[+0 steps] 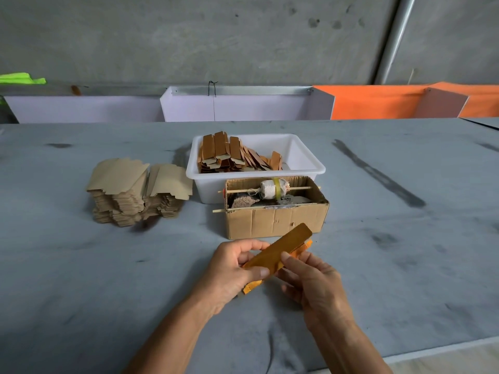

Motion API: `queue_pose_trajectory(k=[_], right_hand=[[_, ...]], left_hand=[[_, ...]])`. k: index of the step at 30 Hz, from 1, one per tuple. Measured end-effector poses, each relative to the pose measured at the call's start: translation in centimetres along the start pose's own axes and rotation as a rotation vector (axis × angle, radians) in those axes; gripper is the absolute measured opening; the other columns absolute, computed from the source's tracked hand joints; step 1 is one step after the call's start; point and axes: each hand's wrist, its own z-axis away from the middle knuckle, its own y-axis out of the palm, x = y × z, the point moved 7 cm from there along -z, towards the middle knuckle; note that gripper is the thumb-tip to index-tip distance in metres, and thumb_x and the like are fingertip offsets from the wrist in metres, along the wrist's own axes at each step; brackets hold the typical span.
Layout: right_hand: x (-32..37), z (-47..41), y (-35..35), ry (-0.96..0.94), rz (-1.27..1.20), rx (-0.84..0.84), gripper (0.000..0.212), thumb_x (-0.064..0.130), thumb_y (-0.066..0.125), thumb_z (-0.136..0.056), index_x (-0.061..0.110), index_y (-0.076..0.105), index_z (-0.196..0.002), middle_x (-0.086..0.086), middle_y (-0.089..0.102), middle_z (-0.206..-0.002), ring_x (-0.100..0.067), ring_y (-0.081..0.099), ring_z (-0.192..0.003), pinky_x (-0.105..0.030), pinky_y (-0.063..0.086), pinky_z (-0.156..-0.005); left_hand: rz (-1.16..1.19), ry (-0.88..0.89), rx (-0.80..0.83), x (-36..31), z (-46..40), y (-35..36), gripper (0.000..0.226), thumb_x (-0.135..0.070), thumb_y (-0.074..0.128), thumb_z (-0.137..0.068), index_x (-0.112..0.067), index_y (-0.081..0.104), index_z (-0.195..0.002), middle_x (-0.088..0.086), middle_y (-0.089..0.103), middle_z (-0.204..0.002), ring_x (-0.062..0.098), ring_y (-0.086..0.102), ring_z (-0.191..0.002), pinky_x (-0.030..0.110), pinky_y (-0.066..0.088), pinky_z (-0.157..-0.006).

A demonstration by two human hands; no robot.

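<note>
Head view: pinched the brown card strip (283,245) in both, left grip (232,268) curled round its near-left end, right grip (316,282) nipping it mid-length. Lay long axis near-left to far-right, just above the grey surface (108,279), near the cardboard box (275,222); possibly orange flaps beneath. Backed by a concrete wall (189,36).

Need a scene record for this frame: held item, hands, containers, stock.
held: flat golden-brown cardboard strip with orange flaps
left: left hand grips its near end
right: right hand pinches its middle
tub: white plastic tub, partly filled with folded brown strips
box: open corrugated cardboard box, cloth-wrapped roller on a stick
stock: stack of flat tan cardboard blanks, left of tub
</note>
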Motion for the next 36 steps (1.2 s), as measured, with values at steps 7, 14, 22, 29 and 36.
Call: queue_pose_trajectory(k=[7, 14, 22, 29, 36], right_hand=[[1.2, 0.1, -0.7, -0.103, 0.185, 0.000, 0.018, 0.017, 0.073, -0.076, 0.012, 0.069, -0.060, -0.014, 0.071, -0.069, -0.019, 0.060, -0.062, -0.028, 0.042, -0.058], [1.3, -0.6, -0.9, -0.068, 0.016, -0.100, 0.018, 0.017, 0.073, -0.079, 0.013, 0.060, -0.067, -0.002, 0.067, -0.060, -0.010, 0.065, -0.057, -0.028, 0.042, -0.057], [0.6, -0.5, 0.7, -0.039, -0.080, -0.128, 0.017, 0.016, 0.073, -0.080, 0.016, 0.062, -0.067, 0.000, 0.069, -0.063, -0.008, 0.066, -0.058, -0.026, 0.042, -0.054], [1.2, -1.1, 0.9, 0.030, -0.024, -0.051, 0.010, 0.017, 0.066, -0.085, 0.012, 0.065, -0.077, -0.008, 0.074, -0.074, -0.012, 0.070, -0.064, -0.025, 0.042, -0.050], [2.6, -1.8, 0.8, -0.007, 0.232, -0.033, 0.023, 0.026, 0.058, -0.092, 0.010, 0.069, -0.080, -0.006, 0.074, -0.075, -0.015, 0.070, -0.068, -0.030, 0.045, -0.060]], left_hand=[[-0.067, -0.013, 0.054, 0.2, -0.1, -1.0, 0.040, 0.003, 0.069, -0.079, -0.033, 0.066, -0.096, -0.001, 0.074, -0.084, 0.012, 0.069, -0.079, 0.023, 0.054, -0.072], [0.390, -0.089, -0.343, 1.3, -0.1, -2.2, 0.041, -0.004, 0.078, -0.068, -0.014, 0.060, -0.104, 0.002, 0.069, -0.077, 0.015, 0.059, -0.062, 0.025, 0.048, -0.056], [0.800, -0.264, -0.292, 2.0, 0.1, 1.9, 0.013, -0.001, 0.069, -0.068, -0.005, 0.063, -0.080, 0.003, 0.064, -0.055, 0.009, 0.059, -0.045, 0.016, 0.047, -0.043], [0.862, -0.261, -0.280, 1.5, -0.7, 0.7, 0.008, -0.002, 0.061, -0.083, -0.001, 0.059, -0.076, 0.013, 0.065, -0.055, 0.017, 0.063, -0.045, 0.021, 0.052, -0.043], [0.757, -0.130, -0.314, 1.4, -2.4, -0.5, 0.009, -0.004, 0.061, -0.083, 0.004, 0.058, -0.080, 0.019, 0.069, -0.064, 0.024, 0.069, -0.055, 0.025, 0.055, -0.048]])
